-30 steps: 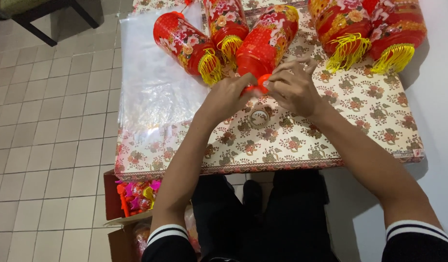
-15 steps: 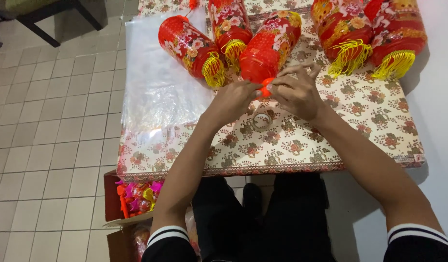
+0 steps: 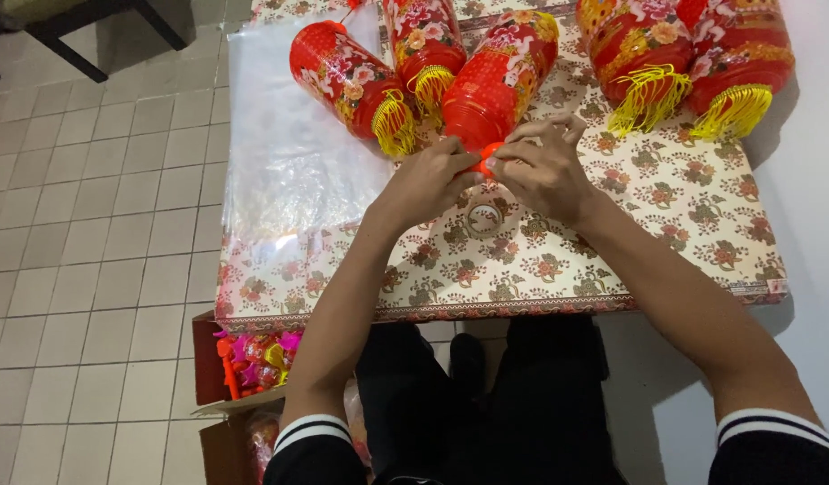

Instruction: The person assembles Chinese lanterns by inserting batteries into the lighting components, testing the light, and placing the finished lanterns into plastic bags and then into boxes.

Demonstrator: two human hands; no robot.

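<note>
Both hands, left hand (image 3: pixel 429 182) and right hand (image 3: pixel 546 169), pinched the orange end of the red lantern (image 3: pixel 499 79) mid-desk (image 3: pixel 701 224), fingertips hiding it. Tape roll (image 3: pixel 483 219) sat at 6 o'clock, half shadowed.

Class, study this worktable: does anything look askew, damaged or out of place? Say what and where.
One thing: the middle lantern, held at its near end by the left hand and right hand, shows no yellow fringe, unlike its neighbour lantern. The clear plastic sheet overhangs the table's left edge.
</note>
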